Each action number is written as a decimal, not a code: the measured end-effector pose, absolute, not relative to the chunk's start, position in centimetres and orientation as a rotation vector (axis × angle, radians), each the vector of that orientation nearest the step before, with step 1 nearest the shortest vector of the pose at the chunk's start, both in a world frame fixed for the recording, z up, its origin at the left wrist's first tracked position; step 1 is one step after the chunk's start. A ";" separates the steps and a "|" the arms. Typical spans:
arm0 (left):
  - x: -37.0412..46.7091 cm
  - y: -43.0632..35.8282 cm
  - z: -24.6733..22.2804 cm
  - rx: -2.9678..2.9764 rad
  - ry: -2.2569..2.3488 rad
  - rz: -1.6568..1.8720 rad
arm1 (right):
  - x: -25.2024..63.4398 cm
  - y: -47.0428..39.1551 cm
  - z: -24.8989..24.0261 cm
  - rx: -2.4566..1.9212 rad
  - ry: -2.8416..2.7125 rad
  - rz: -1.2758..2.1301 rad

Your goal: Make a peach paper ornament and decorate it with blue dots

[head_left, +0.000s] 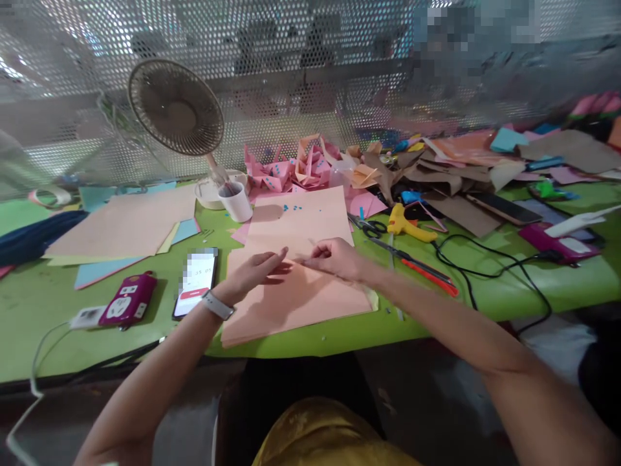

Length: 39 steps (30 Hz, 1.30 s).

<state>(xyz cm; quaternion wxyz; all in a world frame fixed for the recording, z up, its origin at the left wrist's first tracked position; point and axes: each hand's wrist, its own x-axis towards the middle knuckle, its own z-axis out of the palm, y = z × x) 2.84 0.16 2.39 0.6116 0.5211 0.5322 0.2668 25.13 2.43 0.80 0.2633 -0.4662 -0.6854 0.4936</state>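
A stack of peach paper sheets [291, 310] lies in front of me on the green table. Over its left part is my left hand [257, 273], fingers stretched out and holding nothing. To the right, my right hand [337, 257] is pinched closed close above the paper. A small pale sliver shows by its fingertips, too faint to name. Another peach sheet [301, 217] lies just beyond the hands, with several tiny blue bits [292, 208] on it.
A fan [177, 107] and white cup [236, 202] stand behind. A lit phone [196, 283] and purple power strip [129, 299] lie left. Scissors [371, 226], a yellow glue gun [407, 224], a red-handled cutter [431, 277] and black cables lie right. Folded pink paper pieces [291, 171] crowd the back.
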 end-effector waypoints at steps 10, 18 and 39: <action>3.0 3.5 0.2 0.732 1.046 0.953 | 27.0 4.0 1.7 -0.829 -2.334 0.221; 3.4 3.3 -1.0 0.755 0.887 0.744 | 26.1 3.1 0.2 -0.238 -2.657 -0.226; 4.2 1.2 -1.2 0.813 0.727 0.841 | 25.2 0.3 -0.1 -0.081 -2.455 -0.215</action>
